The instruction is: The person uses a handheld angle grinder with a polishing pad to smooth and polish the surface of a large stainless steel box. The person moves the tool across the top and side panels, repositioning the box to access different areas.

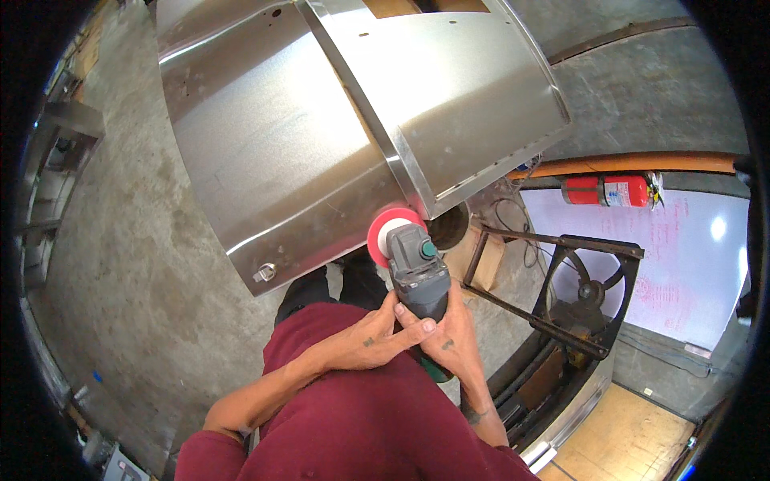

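Both my hands are closed round the body of a grey-and-black angle grinder (pixel 421 280), held in front of my waist. My left hand (pixel 378 330) wraps the body from the left, its thumb crossing over my right hand (pixel 454 333), which grips the right side. Some fingers are hidden under the tool. On the grinder's head sits a round disc (pixel 375 234) with a red rim and a pale centre. The disc overlaps the near edge of a large stainless steel panel (pixel 273 152), by its raised seam (pixel 393 148); whether they touch I cannot tell.
A metal ring fitting (pixel 265 272) sits at the panel's near left corner. On the right are a dark metal frame with a fan (pixel 589 293), a red fire extinguisher (pixel 605 191), a whiteboard (pixel 682 256) and a loose cable (pixel 525 232). Concrete floor (pixel 152 321) spreads leftward.
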Motion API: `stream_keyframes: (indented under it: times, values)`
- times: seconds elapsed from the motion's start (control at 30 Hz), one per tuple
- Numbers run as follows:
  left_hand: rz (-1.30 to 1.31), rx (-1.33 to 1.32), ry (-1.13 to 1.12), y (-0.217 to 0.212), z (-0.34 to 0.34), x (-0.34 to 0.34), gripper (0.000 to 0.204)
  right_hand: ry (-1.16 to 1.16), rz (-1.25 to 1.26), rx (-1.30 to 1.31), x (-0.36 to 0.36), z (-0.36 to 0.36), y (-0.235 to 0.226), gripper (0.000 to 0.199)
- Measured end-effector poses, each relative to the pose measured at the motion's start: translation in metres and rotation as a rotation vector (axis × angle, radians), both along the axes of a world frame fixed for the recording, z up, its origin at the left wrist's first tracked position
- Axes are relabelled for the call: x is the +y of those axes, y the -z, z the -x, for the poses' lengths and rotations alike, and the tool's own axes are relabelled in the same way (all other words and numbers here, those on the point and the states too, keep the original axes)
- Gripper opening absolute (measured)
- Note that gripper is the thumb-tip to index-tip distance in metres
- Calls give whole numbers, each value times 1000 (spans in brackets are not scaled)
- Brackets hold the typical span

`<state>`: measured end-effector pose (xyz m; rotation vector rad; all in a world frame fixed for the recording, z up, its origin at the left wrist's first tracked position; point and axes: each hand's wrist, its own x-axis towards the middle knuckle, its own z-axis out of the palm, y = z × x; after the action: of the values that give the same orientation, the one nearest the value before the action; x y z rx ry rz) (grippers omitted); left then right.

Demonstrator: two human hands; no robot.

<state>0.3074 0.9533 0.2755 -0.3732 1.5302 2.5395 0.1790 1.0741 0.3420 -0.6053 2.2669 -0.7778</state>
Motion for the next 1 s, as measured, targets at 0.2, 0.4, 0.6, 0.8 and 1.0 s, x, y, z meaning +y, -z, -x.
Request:
stream_keyframes:
  times: [0.2,0.4,0.6,0.8,1.0]
  values:
    - [9,-1,218,-48,8,-16,111,140,23,63,15,-11,-35,78]
    - [191,254,209,-18,15,14,94,457,174,205,44,-1,-34,66]
    - [728,47,-96,10,21,0,91,660,237,204,76,-1,-4,50]
    - [840,-20,-186,26,57,0,105,637,224,297,102,-8,26,50]
    - [928,448,-108,0,58,25,94,700,320,283,84,-26,12,49]
